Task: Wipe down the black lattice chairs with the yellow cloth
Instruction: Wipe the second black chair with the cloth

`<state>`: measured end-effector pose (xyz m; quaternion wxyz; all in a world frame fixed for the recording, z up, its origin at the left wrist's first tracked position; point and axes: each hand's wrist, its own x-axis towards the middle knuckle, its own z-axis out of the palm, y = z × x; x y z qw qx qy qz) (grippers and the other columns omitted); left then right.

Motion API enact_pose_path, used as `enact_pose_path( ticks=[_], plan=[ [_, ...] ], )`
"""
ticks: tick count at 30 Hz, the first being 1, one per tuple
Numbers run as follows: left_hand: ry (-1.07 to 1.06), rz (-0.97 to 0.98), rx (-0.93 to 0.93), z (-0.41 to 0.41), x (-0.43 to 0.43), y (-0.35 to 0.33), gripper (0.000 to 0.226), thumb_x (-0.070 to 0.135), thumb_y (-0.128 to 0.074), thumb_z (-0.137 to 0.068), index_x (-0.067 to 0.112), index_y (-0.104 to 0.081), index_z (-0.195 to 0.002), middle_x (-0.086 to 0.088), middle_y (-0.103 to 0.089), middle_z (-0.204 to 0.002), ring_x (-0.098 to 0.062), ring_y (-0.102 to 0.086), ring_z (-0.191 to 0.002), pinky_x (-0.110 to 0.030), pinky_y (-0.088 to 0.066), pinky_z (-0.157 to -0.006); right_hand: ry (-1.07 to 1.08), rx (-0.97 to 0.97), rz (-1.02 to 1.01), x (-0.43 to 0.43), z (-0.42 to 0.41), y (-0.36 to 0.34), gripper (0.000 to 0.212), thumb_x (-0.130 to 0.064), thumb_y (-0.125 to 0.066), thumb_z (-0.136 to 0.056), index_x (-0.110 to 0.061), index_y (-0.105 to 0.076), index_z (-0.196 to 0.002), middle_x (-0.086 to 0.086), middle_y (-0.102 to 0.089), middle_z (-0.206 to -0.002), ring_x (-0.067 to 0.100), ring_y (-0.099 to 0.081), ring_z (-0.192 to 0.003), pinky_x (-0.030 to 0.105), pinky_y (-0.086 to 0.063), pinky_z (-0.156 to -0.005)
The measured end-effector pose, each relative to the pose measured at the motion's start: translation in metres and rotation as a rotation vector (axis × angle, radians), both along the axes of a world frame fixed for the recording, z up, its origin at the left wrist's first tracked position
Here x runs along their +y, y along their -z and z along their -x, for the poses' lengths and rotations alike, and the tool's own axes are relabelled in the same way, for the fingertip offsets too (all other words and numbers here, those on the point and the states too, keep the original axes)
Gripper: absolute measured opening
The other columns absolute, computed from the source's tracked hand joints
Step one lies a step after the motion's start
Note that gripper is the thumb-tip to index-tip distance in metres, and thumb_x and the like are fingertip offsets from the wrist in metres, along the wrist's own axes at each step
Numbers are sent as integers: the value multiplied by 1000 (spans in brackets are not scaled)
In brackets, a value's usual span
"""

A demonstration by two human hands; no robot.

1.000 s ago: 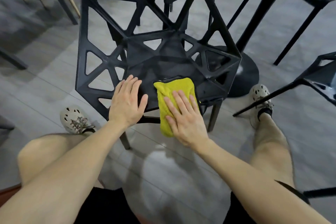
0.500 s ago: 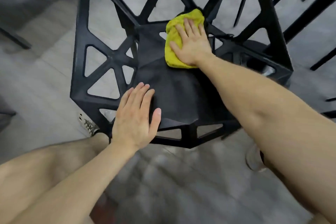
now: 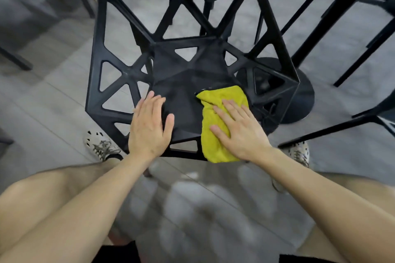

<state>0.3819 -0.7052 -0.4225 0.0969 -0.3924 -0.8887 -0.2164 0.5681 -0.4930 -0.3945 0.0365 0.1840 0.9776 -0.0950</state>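
A black lattice chair (image 3: 183, 83) stands right in front of me, its seat facing me and its open-work back rising behind. The yellow cloth (image 3: 213, 134) lies folded on the front right part of the seat and hangs a little over the front edge. My right hand (image 3: 239, 132) presses flat on the cloth with straight fingers. My left hand (image 3: 149, 128) rests flat on the front left of the seat, fingers straight, holding nothing.
A round black table base (image 3: 299, 96) and its post stand just right of the chair. More black chair legs (image 3: 333, 130) cross at the right, others at the back. My knees and two pale shoes (image 3: 100, 147) flank the chair on grey floor.
My right hand has drawn the cloth from the back of the seat to its front right edge. The view has pulled back. My left hand stays on the seat's front left.
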Motion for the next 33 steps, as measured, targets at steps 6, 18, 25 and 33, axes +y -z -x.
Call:
enact_pose_path(
  ticks=[6, 18, 25, 33],
  plan=[
    [-24, 23, 19, -6, 0, -1, 59, 42, -44, -111, -2, -53, -150, -19, -53, -157, -33, -36, -160, -52, -28, -131, 115, -57, -69, 82, 130, 14, 91, -73, -3, -94, -23, -16, -170, 8, -4, -178, 23, 0, -164, 47, 2, -132],
    [-30, 12, -21, 0, 1, 0, 57, 38, -43, -109, -1, -52, -150, -18, -53, -157, -32, -37, -158, -51, -28, -131, -36, -89, -72, 106, 129, -1, 77, -70, -16, -104, -30, -17, -169, 3, -8, -178, 18, -2, -164, 41, -1, -133],
    [-9, -5, -28, -4, 1, 0, 59, 40, -41, -110, -1, -48, -152, -20, -52, -157, -33, -34, -159, -48, -25, -133, 155, 82, -154, 23, 3, -4, 68, -58, -27, -108, -19, -45, -160, 13, -39, -167, 28, -26, -158, 50, -18, -130],
    [16, -82, -107, -8, -12, 6, 52, 29, -39, -110, -2, -48, -151, -24, -48, -159, -34, -35, -159, -54, -30, -130, -65, 194, -54, -82, 43, 8, 62, -61, -42, -105, -23, -55, -153, 14, -49, -160, 32, -39, -152, 49, -25, -125]
  ],
)
